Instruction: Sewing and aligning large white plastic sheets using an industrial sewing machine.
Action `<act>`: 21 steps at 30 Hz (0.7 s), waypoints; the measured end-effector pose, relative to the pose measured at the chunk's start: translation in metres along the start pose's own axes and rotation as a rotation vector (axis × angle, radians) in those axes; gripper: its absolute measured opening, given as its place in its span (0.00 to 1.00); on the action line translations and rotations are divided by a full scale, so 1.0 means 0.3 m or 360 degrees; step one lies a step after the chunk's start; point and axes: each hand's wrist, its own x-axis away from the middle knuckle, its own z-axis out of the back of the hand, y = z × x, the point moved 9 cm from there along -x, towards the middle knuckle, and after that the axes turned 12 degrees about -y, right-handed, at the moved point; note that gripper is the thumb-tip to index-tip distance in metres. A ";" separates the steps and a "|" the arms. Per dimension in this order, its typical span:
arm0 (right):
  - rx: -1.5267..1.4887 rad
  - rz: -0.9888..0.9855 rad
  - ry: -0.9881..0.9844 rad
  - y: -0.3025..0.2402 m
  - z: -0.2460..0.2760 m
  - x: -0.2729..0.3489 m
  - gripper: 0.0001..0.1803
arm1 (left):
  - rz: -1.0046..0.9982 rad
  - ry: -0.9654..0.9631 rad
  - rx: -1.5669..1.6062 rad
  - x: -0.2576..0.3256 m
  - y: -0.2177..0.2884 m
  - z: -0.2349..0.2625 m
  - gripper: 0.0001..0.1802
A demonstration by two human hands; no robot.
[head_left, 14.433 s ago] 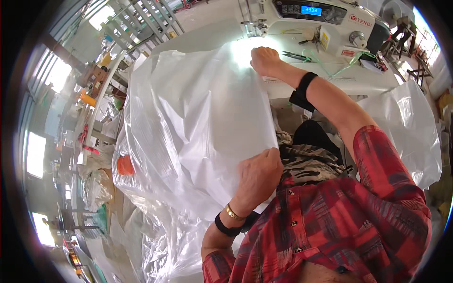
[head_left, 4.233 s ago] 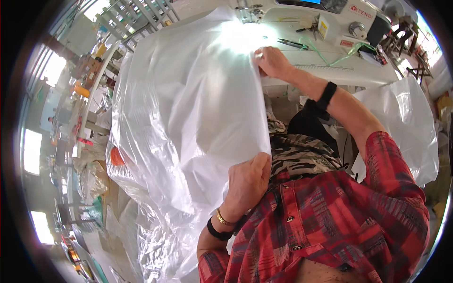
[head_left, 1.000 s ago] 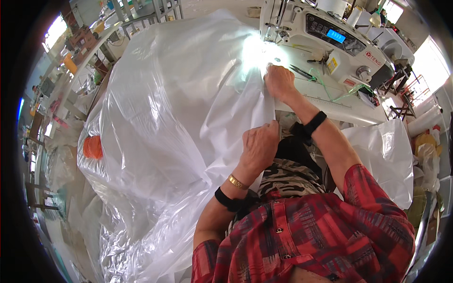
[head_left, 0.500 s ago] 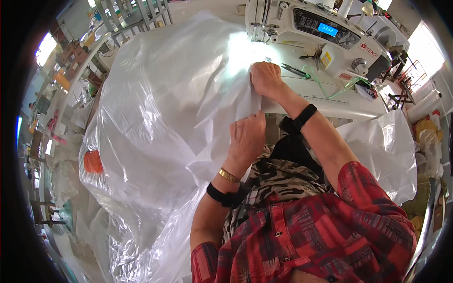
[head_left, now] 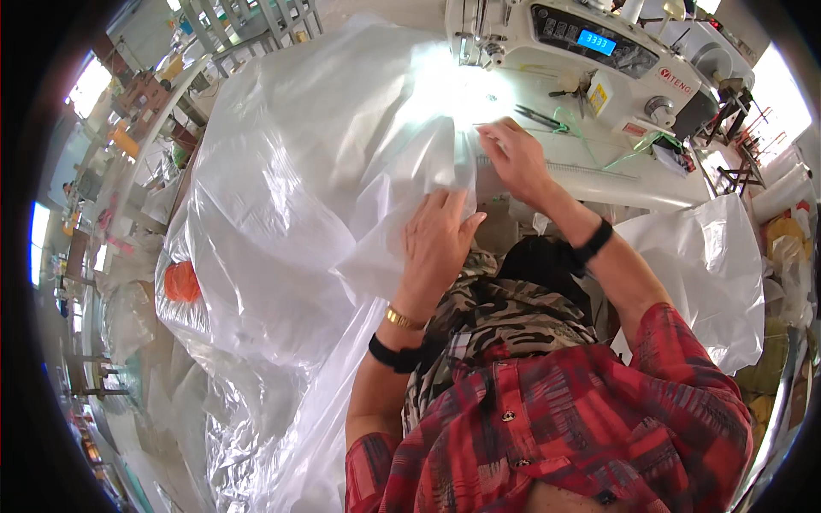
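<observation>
A large, glossy sheet of translucent white plastic [head_left: 274, 171] spreads over the left side and hangs down toward the floor. My left hand [head_left: 436, 235] lies on its right edge, fingers stretched forward and thumb apart. At the table's front, just right of that edge, my right hand [head_left: 516, 161] is off the plastic with fingers and thumb parted, slightly blurred. Beyond both hands stands a white sewing machine [head_left: 629, 64] with a lit blue display. Its bright lamp washes out the needle area, so I cannot see the plastic's edge there.
Dark thread snips [head_left: 540, 118] rest on the machine table [head_left: 581, 184], beside a tangle of green string [head_left: 637, 150]. More white plastic [head_left: 697, 274] hangs at the right. An orange bundle [head_left: 182, 281] sits by the sheet's left edge, and a grey metal chair [head_left: 252, 30] stands behind.
My right hand has opened from its grip on the plastic's edge and shifted right and nearer. My left hand has loosened from a pinch and flattened onto the sheet.
</observation>
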 end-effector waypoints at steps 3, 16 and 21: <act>-0.0140 -0.0142 -0.0093 -0.057 -0.020 0.202 0.10 | -0.0095 0.0254 -0.0098 0.090 -0.013 0.084 0.18; -0.1796 -0.0892 -0.1425 -0.248 -0.559 0.450 0.22 | 0.0079 0.0072 -0.0617 0.029 -0.275 0.150 0.21; -0.1785 -0.0918 -0.1429 -0.297 -0.546 0.453 0.18 | 0.0038 0.0028 -0.0653 0.028 -0.283 0.162 0.22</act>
